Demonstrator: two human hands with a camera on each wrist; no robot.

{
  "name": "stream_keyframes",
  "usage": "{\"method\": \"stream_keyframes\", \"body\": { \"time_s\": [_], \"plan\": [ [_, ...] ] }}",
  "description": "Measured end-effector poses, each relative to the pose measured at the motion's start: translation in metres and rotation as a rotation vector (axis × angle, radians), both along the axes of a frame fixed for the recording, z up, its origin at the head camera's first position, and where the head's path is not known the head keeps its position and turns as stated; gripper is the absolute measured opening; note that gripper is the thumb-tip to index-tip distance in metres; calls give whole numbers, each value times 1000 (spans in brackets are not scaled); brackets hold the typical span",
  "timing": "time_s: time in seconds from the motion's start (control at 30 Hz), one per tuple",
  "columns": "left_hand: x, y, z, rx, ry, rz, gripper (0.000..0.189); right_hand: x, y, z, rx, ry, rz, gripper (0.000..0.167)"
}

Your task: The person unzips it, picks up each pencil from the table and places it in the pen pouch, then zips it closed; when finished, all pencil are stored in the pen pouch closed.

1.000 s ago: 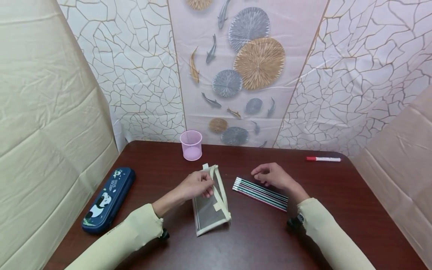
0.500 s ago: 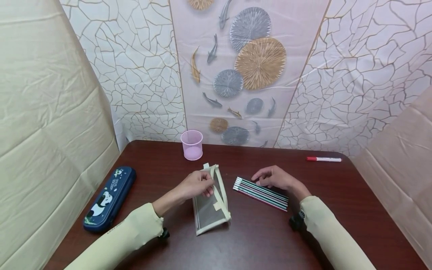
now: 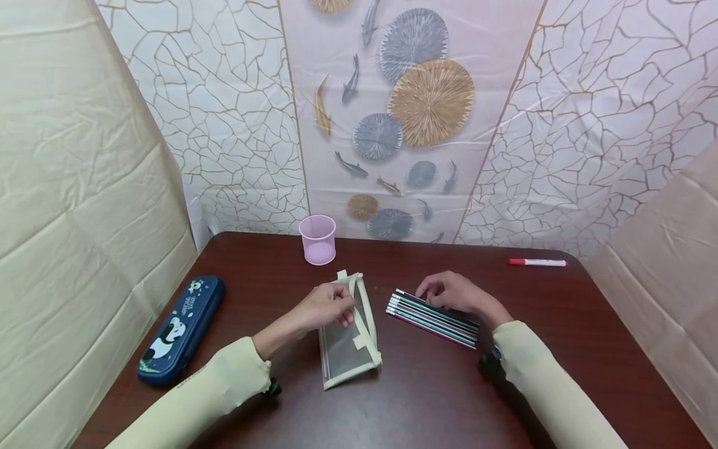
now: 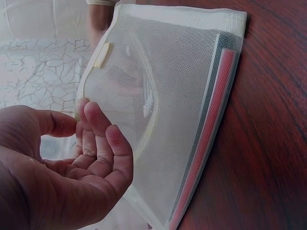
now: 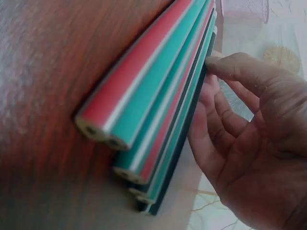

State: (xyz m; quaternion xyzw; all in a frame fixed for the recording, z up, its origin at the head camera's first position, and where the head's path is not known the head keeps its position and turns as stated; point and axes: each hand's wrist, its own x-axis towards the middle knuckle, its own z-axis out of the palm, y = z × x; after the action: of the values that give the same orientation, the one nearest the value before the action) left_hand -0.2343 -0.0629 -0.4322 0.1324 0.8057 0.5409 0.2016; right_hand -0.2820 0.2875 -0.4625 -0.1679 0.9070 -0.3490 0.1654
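My left hand point(image 3: 328, 305) pinches the cream zip edge of a see-through mesh pencil pouch point(image 3: 344, 352) between thumb and forefinger, and its mouth gapes. Through the mesh in the left wrist view, a red and dark striped strip, pencil-like, lies along the bottom point(image 4: 223, 81). To the right, a row of several striped pencils point(image 3: 432, 319) in green, red and black lies on the table, white eraser ends toward the pouch. At the row's far side, my right hand point(image 3: 457, 292) pinches a dark pencil point(image 5: 184, 129) between thumb and fingers; it sits slightly out of line with the others.
A pink mesh cup point(image 3: 318, 242) stands near the back edge. On the left lies a dark blue panda pencil case point(image 3: 179, 330). A red-capped white marker point(image 3: 537, 262) lies at the back right of the brown table point(image 3: 404, 405).
My right hand has come down onto the far side of the pencil row and taken hold of the dark pencil, which has shifted slightly out of line. The left hand stays on the pouch.
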Motion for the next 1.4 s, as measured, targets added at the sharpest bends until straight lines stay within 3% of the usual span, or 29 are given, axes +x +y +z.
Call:
{"method": "stream_keyframes", "body": {
  "time_s": [0.33,0.57,0.83,1.17,1.4],
  "plan": [
    [1,1,0,24,-7,-12,16,1,-10,9,131,29,-27,19],
    [1,2,0,30,-14,-22,17,3,-16,16,281,115,-18,21],
    [1,2,-1,29,-18,-18,16,-1,-21,18,315,132,9,22],
    [4,0,-1,15,-17,-20,17,-6,-18,10,304,121,13,23],
    [3,-2,-1,20,-19,-21,16,2,-23,25,327,215,4,24]
  ]
}}
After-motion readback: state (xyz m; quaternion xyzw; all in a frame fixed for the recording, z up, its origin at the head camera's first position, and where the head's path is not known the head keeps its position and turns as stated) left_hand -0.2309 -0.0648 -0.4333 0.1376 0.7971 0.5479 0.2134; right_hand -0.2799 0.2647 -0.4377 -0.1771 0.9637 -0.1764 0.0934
